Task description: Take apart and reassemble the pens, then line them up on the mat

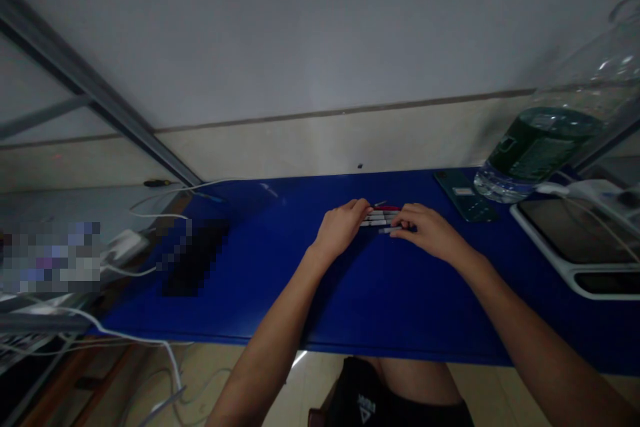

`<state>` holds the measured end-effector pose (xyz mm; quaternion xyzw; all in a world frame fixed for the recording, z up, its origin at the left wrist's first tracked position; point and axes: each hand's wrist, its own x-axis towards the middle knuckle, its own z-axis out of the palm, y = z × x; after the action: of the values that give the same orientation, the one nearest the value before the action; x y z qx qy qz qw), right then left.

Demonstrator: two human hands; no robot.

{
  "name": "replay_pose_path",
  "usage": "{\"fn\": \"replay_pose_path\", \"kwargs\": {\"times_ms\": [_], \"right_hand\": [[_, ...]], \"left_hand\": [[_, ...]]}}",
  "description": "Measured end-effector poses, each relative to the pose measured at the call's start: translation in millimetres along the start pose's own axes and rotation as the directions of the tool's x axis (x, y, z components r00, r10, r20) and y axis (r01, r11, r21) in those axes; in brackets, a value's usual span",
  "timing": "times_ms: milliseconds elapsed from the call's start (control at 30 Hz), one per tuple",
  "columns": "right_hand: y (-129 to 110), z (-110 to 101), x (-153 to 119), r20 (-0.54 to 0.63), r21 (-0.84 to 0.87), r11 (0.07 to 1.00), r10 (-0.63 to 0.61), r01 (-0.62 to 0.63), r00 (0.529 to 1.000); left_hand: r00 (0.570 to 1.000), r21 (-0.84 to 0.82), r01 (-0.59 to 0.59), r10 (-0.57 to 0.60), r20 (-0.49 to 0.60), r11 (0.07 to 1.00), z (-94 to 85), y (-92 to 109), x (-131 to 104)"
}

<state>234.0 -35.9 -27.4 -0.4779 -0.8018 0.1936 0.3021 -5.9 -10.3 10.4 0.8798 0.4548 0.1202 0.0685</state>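
Several slim white pens [379, 217] lie side by side on the blue table [400, 307], with a red one [387, 208] along their far side. My left hand [344, 225] is closed over their left ends, its fingers bent against them. Just in front of the row, my right hand [423, 228] pinches a grey-tipped pen [387, 231] between thumb and fingers, its tip pointing left. The right ends of the row are hidden behind my right fingers. A small thin piece [381, 203] shows beyond the red pen.
To the right lie a green phone [463, 197], a large clear water bottle [535, 147] and a white scale-like device [555, 260]. A blurred-out dark object [195, 260] rests on the left. White cables [125, 333] cross the left edge; a wall stands behind.
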Motion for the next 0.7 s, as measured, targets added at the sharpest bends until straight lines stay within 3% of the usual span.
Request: {"fn": "replay_pose_path", "kwargs": {"times_ms": [267, 367, 467, 567, 700], "right_hand": [[-1.6, 1.4, 0.1, 0.07, -0.079, 0.994, -0.071, 0.077, 0.995], [-2.5, -10.9, 0.0, -0.04, -0.077, 0.994, -0.078, 0.074, 0.996], [-2.1, -23.5, -1.4, -0.188, -0.048, 0.999, 0.014, -0.023, 0.982], [-1.9, -29.0, -2.8, -0.206, 0.029, 0.995, 0.098, -0.094, 0.974], [-1.2, -28.3, -3.0, -0.191, 0.114, 0.988, 0.12, -0.1, 0.974]], "left_hand": [[0.999, 0.008, -0.016, 0.016, -0.031, 1.0, 1.7, -0.2, 0.0], [1.0, 0.006, -0.016, 0.016, -0.02, 1.0, 2.2, -0.6, -0.2], [0.999, 0.002, -0.037, 0.037, -0.006, 0.999, 2.9, -0.1, -0.6], [0.998, 0.006, -0.064, 0.064, 0.0, 0.998, 4.8, 1.4, -1.3], [0.996, 0.011, -0.09, 0.09, -0.002, 0.996, 8.9, 3.0, -1.6]]}}
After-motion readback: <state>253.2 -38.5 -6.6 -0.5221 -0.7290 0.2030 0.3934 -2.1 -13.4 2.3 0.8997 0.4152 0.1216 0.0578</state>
